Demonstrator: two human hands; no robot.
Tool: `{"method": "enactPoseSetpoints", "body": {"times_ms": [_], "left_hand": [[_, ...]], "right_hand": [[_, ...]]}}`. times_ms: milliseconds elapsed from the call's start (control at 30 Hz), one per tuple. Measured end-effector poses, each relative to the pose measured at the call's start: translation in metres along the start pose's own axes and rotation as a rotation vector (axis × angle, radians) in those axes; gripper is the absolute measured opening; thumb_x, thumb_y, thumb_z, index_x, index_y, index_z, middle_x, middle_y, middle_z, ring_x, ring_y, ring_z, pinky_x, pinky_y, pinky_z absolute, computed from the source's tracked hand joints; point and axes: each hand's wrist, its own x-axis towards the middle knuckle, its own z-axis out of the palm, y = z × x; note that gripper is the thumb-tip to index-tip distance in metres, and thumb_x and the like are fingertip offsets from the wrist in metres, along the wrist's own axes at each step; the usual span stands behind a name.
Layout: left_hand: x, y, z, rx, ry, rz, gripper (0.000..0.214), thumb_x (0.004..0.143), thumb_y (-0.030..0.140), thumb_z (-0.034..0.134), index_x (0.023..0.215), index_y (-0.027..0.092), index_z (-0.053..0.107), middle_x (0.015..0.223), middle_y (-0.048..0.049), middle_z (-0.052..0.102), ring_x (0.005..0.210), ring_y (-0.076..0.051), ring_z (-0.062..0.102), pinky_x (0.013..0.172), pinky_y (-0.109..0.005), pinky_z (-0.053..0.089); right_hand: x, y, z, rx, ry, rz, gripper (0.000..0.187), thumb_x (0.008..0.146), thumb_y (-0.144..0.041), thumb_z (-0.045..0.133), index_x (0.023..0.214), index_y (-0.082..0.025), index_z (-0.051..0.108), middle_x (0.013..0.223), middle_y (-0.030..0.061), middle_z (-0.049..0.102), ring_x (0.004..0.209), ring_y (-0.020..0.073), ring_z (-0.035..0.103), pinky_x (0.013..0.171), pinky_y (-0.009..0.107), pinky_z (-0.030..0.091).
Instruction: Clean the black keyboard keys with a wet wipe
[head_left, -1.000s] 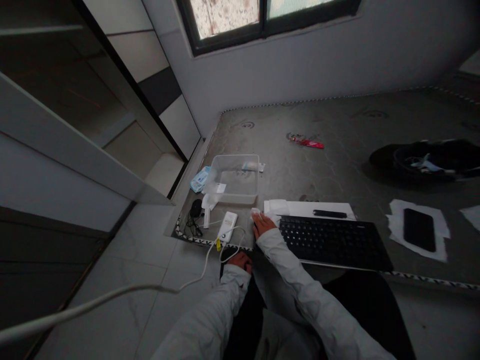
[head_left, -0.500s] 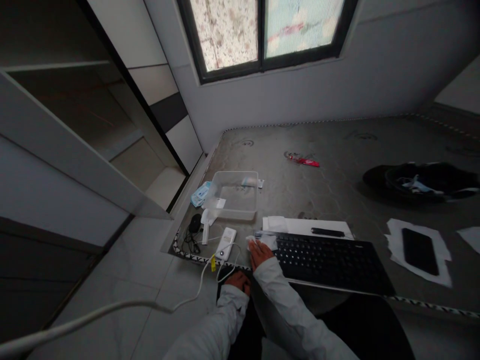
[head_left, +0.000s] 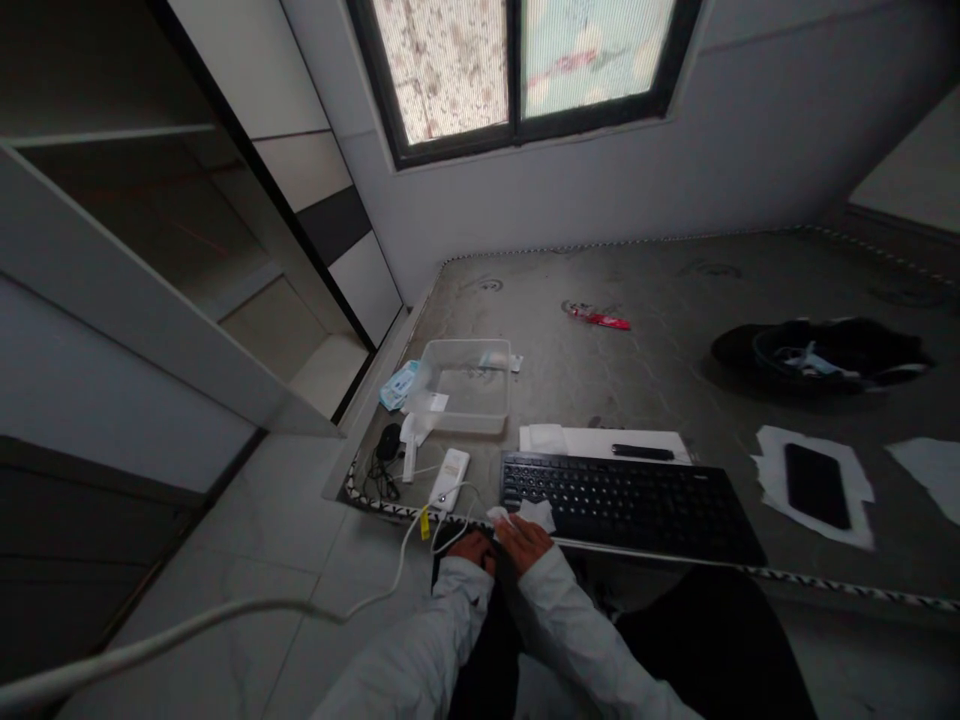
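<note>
My right hand (head_left: 523, 543) is at the front left corner of a black keyboard (head_left: 630, 505). Its fingers are closed on a crumpled white tissue (head_left: 538, 514), pressed against the keyboard's near edge. Close beside it, my left hand (head_left: 472, 549) rests low by the table edge, over my dark-clad leg. Its fingers look curled in, and whatever may be inside them is hidden. A white device (head_left: 450, 480) with a white cable lies just beyond the left hand.
A clear plastic bin (head_left: 466, 425), a blue packet (head_left: 399, 386) and a black mouse (head_left: 388, 442) sit at left. Behind the keyboard, a black pen (head_left: 643, 452) lies on a white box (head_left: 592, 442). Rightward are a phone (head_left: 817, 487) on paper and a black bag (head_left: 862, 350).
My right hand has slid the tissue from the keyboard's upper left corner down toward its near left edge. My left hand stays almost still. The view has shifted slightly.
</note>
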Motion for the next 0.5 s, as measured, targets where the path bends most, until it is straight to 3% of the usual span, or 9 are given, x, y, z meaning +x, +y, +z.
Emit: {"method": "enactPoseSetpoints", "body": {"times_ms": [133, 267, 367, 500], "left_hand": [[-0.005, 0.001, -0.004, -0.006, 0.019, 0.008, 0.025, 0.075, 0.018, 0.052, 0.089, 0.024, 0.071, 0.101, -0.0033, 0.068, 0.097, -0.020, 0.062, 0.084, -0.028, 0.047], [-0.006, 0.001, -0.005, -0.012, 0.024, 0.006, 0.024, 0.075, 0.018, 0.051, 0.088, 0.024, 0.071, 0.100, -0.0020, 0.068, 0.095, -0.018, 0.062, 0.082, -0.027, 0.047], [-0.006, 0.001, -0.003, -0.019, 0.025, 0.008, 0.025, 0.075, 0.018, 0.051, 0.087, 0.024, 0.071, 0.100, -0.0025, 0.067, 0.096, -0.018, 0.061, 0.082, -0.027, 0.047], [-0.005, 0.001, -0.001, -0.024, 0.034, 0.003, 0.025, 0.075, 0.018, 0.051, 0.088, 0.024, 0.072, 0.099, -0.0026, 0.068, 0.095, -0.019, 0.061, 0.082, -0.028, 0.047]], "right_hand": [[0.000, 0.004, -0.020, 0.031, -0.083, 0.136, 0.049, 0.090, -0.006, 0.041, 0.120, -0.034, 0.067, 0.113, 0.0020, 0.071, 0.097, 0.0200, 0.065, 0.081, 0.034, 0.050], [0.000, 0.015, -0.033, 0.085, -0.099, 0.146, 0.048, 0.092, -0.008, 0.037, 0.118, -0.032, 0.069, 0.113, 0.0004, 0.071, 0.083, 0.0176, 0.064, 0.081, 0.032, 0.052], [0.003, 0.024, -0.042, 0.136, -0.050, 0.161, 0.047, 0.092, -0.010, 0.038, 0.121, -0.032, 0.066, 0.112, -0.0002, 0.071, 0.084, 0.0167, 0.063, 0.085, 0.029, 0.052], [0.016, 0.042, -0.059, 0.240, 0.106, 0.227, 0.042, 0.091, -0.015, 0.039, 0.120, -0.027, 0.067, 0.107, 0.0021, 0.072, 0.089, 0.0160, 0.065, 0.081, 0.026, 0.053]]}}
